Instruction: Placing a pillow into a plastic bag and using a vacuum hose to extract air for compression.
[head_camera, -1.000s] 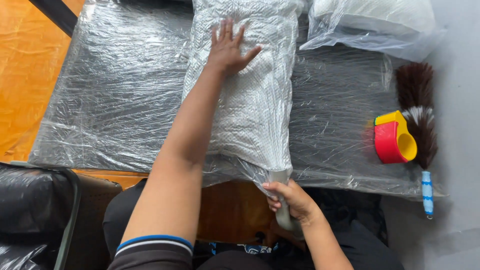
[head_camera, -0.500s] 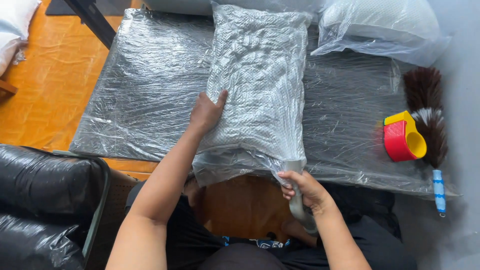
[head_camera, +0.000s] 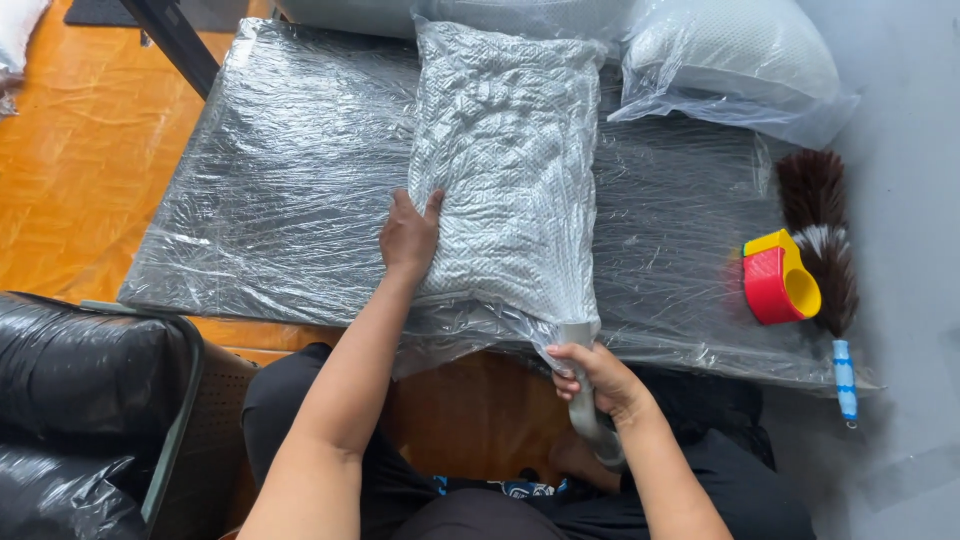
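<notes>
1. Left hand (head_camera: 410, 235) lies flat on the near-left edge of the bagged pillow (head_camera: 505, 170), fingers spread and pressing down, holding nothing.
2. Right hand (head_camera: 592, 378) has its fingers wrapped tight round a grey hose nozzle (head_camera: 582, 400) whose tip sits in the gathered mouth of the clear plastic bag (head_camera: 500, 322) at the near edge of the worktop (head_camera: 270, 200).
3. Pillow: white, textured, lying lengthwise in the middle of the film-covered worktop, the bag wrinkled close against it and looking largely sucked flat.
4. Step in hand, as judged: drawing air out of the bag through the nozzle while the flat hand squeezes the pillow down.
5. Next move likely calls for keeping the bag mouth bunched close round the nozzle so no air leaks back, and for pressing wherever the pillow looks puffy.
6. Nearby: another bagged pillow (head_camera: 735, 60) at far right, loose in its bag; a red and yellow tape dispenser (head_camera: 775, 282) touching a feather duster (head_camera: 825, 250) with a blue-and-white handle, well apart from both hands; a black chair (head_camera: 90, 390) at the left.
</notes>
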